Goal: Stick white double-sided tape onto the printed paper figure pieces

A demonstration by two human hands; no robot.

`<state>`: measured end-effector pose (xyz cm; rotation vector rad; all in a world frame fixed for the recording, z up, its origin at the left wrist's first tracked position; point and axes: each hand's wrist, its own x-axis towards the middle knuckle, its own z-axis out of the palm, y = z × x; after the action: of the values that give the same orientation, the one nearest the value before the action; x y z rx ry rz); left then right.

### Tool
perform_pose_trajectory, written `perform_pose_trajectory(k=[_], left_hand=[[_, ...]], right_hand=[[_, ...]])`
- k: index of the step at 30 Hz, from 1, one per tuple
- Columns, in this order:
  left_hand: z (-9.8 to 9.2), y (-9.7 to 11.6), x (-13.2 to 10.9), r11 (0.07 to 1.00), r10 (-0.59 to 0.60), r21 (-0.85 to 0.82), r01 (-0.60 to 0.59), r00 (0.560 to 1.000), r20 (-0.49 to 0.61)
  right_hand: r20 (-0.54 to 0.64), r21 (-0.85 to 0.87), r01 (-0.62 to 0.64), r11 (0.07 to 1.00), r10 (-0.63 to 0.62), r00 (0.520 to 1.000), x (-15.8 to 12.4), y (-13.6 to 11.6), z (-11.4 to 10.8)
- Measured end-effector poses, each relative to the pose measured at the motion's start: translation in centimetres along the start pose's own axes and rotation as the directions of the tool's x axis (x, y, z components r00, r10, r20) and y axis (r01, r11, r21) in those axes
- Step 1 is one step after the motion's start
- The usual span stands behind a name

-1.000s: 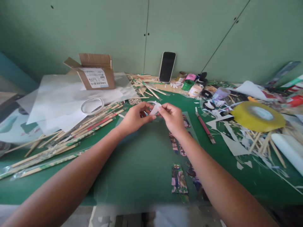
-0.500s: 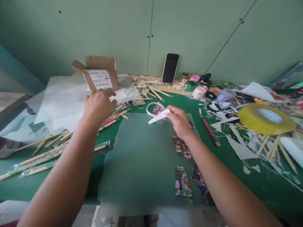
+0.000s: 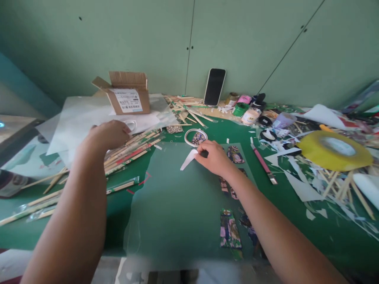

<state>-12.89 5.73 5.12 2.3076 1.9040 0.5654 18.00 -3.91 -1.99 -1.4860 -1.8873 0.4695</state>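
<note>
My right hand (image 3: 211, 156) pinches a tapered white strip (image 3: 188, 159), which looks like paper or tape, just above a translucent sheet (image 3: 171, 205) on the green table. Near its fingertips lies a white ring (image 3: 189, 133), apparently a tape roll, around a colourful cutout. My left hand (image 3: 108, 136) is palm down above bundled wooden sticks (image 3: 139, 146), its fingers loosely bent and partly hidden. Just beyond those fingertips, a second pale ring (image 3: 132, 125) sits on white paper; whether they touch is unclear. Colourful patterned cutouts (image 3: 229, 228) lie along the sheet's right side.
An open cardboard box (image 3: 132, 100) stands at the back left, and a phone (image 3: 214, 86) leans against the wall. Small jars (image 3: 251, 115), a pink cutter (image 3: 263, 161), paper scraps (image 3: 302, 185) and a big yellow tape roll (image 3: 334, 150) are on the right.
My left hand has moved left and slightly nearer, uncovering the pale ring. My right hand has shifted left and nearer, and the white strip now tilts more steeply downward.
</note>
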Motion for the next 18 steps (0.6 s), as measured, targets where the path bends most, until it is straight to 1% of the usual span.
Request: perform_pose_trajectory(k=[1, 2, 3, 4, 5, 6, 8, 10, 13, 15, 16, 18], left_hand=[[-0.6, 1.2, -0.3, 0.995, -0.077, 0.061, 0.077, 0.997, -0.017], [-1.0, 2.4, -0.5, 0.996, -0.073, 0.051, 0.075, 0.996, -0.053], [-1.3, 3.5, -0.7, 0.999, -0.024, -0.025, 0.023, 0.998, -0.062], [-1.3, 4.6, -0.9, 0.986, 0.024, -0.165, -0.037, 0.997, -0.076], [-1.0, 5.6, -1.1, 0.945, 0.105, -0.302, -0.125, 0.991, -0.080], [-0.5, 6.4, -1.3, 0.901, 0.211, -0.371, -0.226, 0.974, -0.082], [1.0, 7.8, -1.6, 0.837, 0.356, -0.408, -0.364, 0.929, -0.098], [2.7, 8.9, -2.1, 0.771, 0.476, -0.444, -0.457, 0.876, -0.075], [4.7, 10.0, -2.7, 0.657, 0.637, -0.483, -0.579, 0.769, -0.056], [5.6, 10.5, -3.0, 0.606, 0.710, -0.466, -0.645, 0.703, -0.049], [5.9, 10.6, -3.1, 0.598, 0.731, -0.443, -0.668, 0.682, -0.042], [6.3, 10.8, -3.3, 0.609, 0.746, -0.385, -0.694, 0.665, -0.019]], right_hand=[[-0.016, 0.052, 0.003, 0.999, -0.002, 1.000, 0.0, -0.1, 0.0], [-0.040, 0.133, 0.007, 0.991, -0.002, 0.999, 0.0, -0.2, -0.1], [-0.067, 0.227, 0.014, 0.974, 0.001, 0.998, 0.0, -0.4, -0.1], [-0.092, 0.322, 0.020, 0.947, 0.010, 0.996, 0.1, -0.5, -0.2], [-0.104, 0.407, 0.022, 0.913, 0.022, 0.994, 0.1, -0.7, -0.2], [-0.099, 0.476, 0.018, 0.879, 0.033, 0.995, 0.2, -0.8, -0.3], [-0.046, 0.575, -0.007, 0.818, 0.041, 0.998, 0.2, -0.9, -0.4], [-0.012, 0.632, -0.051, 0.773, 0.075, 0.997, 0.3, -1.0, -0.5], [-0.044, 0.668, -0.083, 0.740, 0.150, 0.988, 0.2, -1.0, -0.9], [-0.054, 0.701, -0.086, 0.708, 0.173, 0.983, 0.1, -0.9, -1.3], [-0.046, 0.722, -0.089, 0.686, 0.176, 0.983, 0.0, -0.9, -1.5], [-0.037, 0.748, -0.095, 0.656, 0.184, 0.982, -0.1, -0.8, -1.8]])
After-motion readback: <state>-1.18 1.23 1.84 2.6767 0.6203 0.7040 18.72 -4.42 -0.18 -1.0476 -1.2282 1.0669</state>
